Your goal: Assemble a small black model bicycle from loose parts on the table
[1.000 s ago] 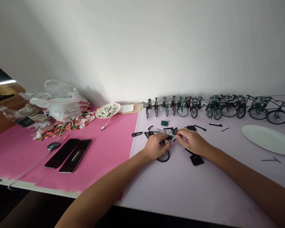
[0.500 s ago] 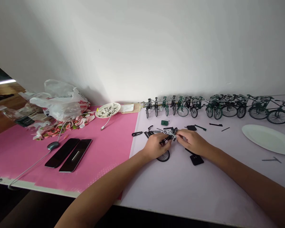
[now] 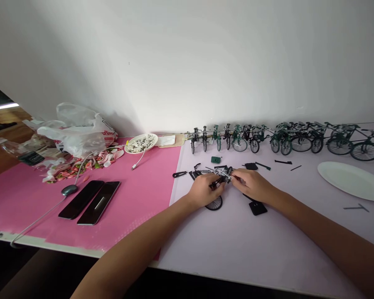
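A small model bicycle [image 3: 215, 203] is held between my hands above the lilac tabletop; one dark spoked wheel hangs below my fingers and its silver handlebar part shows at the top. My left hand [image 3: 203, 190] is closed round the frame from the left. From the right, the fingertips of my right hand [image 3: 252, 184] pinch it near the handlebar. My fingers hide much of its frame. Close by lie a black chain-guard-like piece [image 3: 179, 174], a green flat piece [image 3: 216, 159] and a black square piece [image 3: 257, 208].
Finished-looking model bicycles [image 3: 302, 143] stand in a row along the wall. A white oval plate [image 3: 352, 182] lies right, near a grey T-shaped piece [image 3: 358, 208]. Leftward are two phones [image 3: 99, 203], a plate of small silvery parts [image 3: 131, 148] and a plastic bag [image 3: 81, 135].
Both hands keep their grip on the model bicycle, with hardly any movement. The whole view has shifted very slightly.
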A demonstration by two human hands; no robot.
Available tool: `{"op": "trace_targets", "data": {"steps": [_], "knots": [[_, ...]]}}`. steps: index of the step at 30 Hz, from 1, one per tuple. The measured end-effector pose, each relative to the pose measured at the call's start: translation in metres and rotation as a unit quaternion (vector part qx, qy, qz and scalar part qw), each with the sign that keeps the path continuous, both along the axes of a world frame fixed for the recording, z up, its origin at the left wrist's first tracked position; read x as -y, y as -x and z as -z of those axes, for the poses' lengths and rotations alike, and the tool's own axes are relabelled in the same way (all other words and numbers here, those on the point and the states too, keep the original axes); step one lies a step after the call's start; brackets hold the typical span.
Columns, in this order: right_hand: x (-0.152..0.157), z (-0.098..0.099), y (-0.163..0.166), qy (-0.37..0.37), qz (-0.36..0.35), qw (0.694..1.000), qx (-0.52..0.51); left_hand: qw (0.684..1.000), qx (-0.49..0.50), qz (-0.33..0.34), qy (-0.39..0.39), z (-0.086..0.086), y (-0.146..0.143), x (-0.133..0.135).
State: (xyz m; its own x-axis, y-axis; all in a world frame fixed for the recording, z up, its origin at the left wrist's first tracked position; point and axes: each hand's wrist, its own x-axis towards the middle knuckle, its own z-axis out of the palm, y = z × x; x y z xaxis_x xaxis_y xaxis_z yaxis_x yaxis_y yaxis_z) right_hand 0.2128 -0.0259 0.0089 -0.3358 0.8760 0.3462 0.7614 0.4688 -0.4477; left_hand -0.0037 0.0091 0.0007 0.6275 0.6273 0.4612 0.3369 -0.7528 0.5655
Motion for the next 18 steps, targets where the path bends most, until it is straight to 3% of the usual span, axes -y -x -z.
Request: {"op": "trace_targets", "data": {"steps": [18], "knots": [[0.0006, -0.0009, 0.0024, 0.009, 0.013, 0.999, 0.028, 0.999, -0.039, -0.011, -0.007, 0.0013, 0.0008, -0.0022]]}}
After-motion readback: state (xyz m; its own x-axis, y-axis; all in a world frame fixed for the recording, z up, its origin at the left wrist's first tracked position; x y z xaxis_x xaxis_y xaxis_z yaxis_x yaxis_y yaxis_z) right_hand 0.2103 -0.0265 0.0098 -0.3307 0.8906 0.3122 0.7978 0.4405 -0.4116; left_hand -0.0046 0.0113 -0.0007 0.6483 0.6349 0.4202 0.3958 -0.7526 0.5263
